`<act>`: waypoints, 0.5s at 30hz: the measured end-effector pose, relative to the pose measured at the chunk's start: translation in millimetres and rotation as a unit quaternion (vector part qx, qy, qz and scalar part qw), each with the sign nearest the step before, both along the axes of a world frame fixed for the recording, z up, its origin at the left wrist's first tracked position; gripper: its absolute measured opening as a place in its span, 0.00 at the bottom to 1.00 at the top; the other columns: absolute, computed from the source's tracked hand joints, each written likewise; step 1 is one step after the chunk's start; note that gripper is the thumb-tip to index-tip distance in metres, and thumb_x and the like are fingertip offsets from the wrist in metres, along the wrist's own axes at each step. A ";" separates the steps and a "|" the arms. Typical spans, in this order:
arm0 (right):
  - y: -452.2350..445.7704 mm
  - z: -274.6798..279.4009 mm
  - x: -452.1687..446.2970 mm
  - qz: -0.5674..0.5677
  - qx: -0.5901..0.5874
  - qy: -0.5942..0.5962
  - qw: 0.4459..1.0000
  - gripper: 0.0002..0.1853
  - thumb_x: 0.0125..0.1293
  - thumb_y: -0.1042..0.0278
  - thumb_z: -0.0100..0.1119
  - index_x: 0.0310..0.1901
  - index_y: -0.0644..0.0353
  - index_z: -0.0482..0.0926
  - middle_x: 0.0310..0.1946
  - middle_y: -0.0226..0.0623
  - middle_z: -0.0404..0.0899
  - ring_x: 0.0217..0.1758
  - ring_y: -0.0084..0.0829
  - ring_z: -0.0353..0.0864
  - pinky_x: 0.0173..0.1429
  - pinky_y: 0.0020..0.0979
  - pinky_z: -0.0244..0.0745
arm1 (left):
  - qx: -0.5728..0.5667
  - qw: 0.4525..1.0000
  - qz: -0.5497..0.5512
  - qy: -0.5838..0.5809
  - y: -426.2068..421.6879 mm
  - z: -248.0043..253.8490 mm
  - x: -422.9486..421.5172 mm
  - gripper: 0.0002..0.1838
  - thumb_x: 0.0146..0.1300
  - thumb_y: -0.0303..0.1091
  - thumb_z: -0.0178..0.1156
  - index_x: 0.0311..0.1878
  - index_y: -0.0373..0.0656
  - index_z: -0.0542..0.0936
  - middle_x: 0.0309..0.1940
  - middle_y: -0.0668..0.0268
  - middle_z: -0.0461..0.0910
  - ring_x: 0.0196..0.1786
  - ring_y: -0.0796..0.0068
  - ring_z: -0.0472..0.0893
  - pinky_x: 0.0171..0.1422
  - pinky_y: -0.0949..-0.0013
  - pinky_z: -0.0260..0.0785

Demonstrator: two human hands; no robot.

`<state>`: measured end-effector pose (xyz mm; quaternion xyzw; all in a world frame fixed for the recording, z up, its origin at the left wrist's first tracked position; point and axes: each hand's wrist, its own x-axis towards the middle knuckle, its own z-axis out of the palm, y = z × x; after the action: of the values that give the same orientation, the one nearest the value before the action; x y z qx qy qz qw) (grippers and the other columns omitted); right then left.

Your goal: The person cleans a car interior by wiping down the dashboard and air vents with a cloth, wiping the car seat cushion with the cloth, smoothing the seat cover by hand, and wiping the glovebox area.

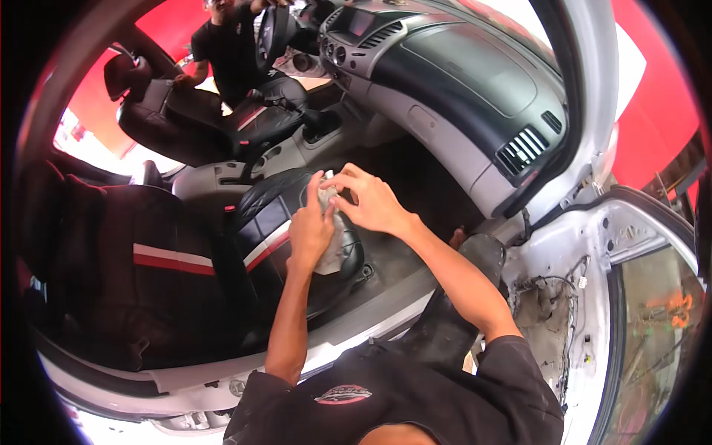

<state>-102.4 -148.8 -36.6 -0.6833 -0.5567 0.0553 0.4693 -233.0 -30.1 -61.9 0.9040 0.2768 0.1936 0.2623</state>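
Over the front edge of the near car seat (278,215), my two hands come together at a pale, crumpled piece (331,256) that could be cloth or a thin plastic bag. My left hand (310,228) is closed around its upper part, and the rest hangs below the fingers. From the right, my right hand (368,199) pinches at the top of the same piece, with its fingertips almost against the left ones. What exactly lies between the fingertips is too small to make out. The seat is black with a red and white stripe.
Ahead is the grey and black dashboard (460,67) with its glovebox. To the right stands the opened door (593,297), its inner panel off and wiring exposed. Beyond the gear lever (319,122), another person (226,59) is at the far seat, near the steering wheel (273,37).
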 end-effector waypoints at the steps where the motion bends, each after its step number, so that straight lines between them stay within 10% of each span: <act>1: 2.6 -1.1 -7.1 0.005 0.003 -0.011 1.000 0.15 0.67 0.61 0.68 0.54 0.48 0.83 0.41 0.36 0.77 0.33 0.42 0.83 0.38 0.41 0.77 | 0.004 1.000 0.004 0.009 -0.1 -0.4 2.9 0.41 0.70 0.36 0.60 0.82 0.58 0.52 0.33 0.42 0.86 0.40 0.32 0.85 0.43 0.36 0.74; 8: 8.1 -8.1 -6.6 0.021 -0.024 -0.030 0.999 0.17 0.66 0.66 0.68 0.55 0.50 0.79 0.46 0.40 0.76 0.41 0.49 0.85 0.42 0.46 0.79 | 0.066 0.990 -0.005 0.125 2.8 0.7 5.4 0.51 0.73 0.34 0.57 0.85 0.47 0.32 0.32 0.49 0.87 0.36 0.42 0.86 0.45 0.44 0.74; 15: 11.9 -12.9 -6.5 0.002 0.004 -0.039 0.999 0.18 0.60 0.78 0.59 0.53 0.54 0.81 0.47 0.40 0.74 0.42 0.47 0.85 0.41 0.46 0.79 | 0.104 0.984 -0.012 0.145 2.0 -5.1 9.9 0.51 0.71 0.35 0.60 0.85 0.39 0.37 0.28 0.55 0.87 0.34 0.50 0.87 0.52 0.50 0.70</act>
<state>-109.0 -137.0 -49.6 -0.6820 -0.5764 0.0275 0.4493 -223.1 -28.0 -67.0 0.9481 0.2790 0.0853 0.1264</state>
